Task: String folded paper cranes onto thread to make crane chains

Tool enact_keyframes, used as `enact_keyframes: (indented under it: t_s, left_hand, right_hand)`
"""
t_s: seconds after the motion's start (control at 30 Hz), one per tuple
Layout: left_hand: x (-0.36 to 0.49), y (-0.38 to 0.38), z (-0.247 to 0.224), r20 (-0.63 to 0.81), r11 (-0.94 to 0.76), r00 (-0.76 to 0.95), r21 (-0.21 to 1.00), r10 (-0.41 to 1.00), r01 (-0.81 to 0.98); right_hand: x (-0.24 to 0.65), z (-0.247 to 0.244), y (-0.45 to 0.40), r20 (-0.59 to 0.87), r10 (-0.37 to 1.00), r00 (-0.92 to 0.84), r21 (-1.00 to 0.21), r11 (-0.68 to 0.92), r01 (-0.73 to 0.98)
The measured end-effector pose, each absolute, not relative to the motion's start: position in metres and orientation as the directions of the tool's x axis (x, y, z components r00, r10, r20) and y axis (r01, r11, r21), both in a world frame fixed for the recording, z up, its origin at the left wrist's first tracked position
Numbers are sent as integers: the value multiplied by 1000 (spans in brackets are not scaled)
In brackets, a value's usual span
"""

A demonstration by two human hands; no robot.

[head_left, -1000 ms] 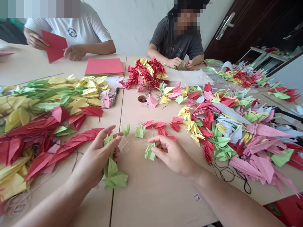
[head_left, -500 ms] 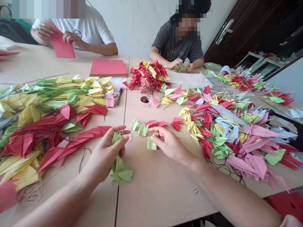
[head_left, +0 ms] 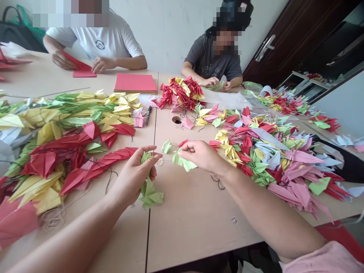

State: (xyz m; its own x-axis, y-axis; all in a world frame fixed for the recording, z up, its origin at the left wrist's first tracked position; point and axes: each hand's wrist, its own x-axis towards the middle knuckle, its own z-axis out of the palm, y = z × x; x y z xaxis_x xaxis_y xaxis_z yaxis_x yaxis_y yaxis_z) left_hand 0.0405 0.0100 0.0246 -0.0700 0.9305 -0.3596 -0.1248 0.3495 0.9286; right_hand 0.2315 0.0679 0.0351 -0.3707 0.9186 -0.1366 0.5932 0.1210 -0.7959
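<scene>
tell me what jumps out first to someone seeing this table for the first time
Heaps of folded paper cranes cover the table: a red, yellow and green pile on the left and a pink, red and green pile on the right. At the near middle, the left hand pinches a bunch of green cranes, while the right hand holds another green crane.
</scene>
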Motion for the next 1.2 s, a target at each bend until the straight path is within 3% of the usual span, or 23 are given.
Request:
enact_keyframes:
  t_s: [0.13, 0.33, 0.57, 0.83, 1.0, 1.2]
  left_hand:
    - [41, 9, 26, -360, 354, -54, 931, 931, -90]
    - [42, 9, 20, -387, 386, -19, 922, 922, -15]
    - [45, 8, 22, -438, 437, 22, 899, 899, 43]
    - [48, 10, 22, -479, 478, 10, 878, 878, 26]
    - [49, 10, 23, -473, 473, 18, 881, 881, 9]
    - [52, 5, 26, -486, 499, 118, 855, 866, -140]
  right_hand:
    - [252, 39, 56, -227, 835, -501, -790, 144, 596]
    - [272, 32, 50, -186, 892, -412, -795, 110, 597]
    - [278, 21, 39, -120, 890, -440, -720, 228, 656]
    - [287, 13, 43, -128, 883, -451, -825, 158, 543]
    - [286, 17, 43, -131, 895, -427, -812, 150, 564]
    - [283, 28, 38, 29, 943, -332, -781, 228, 581]
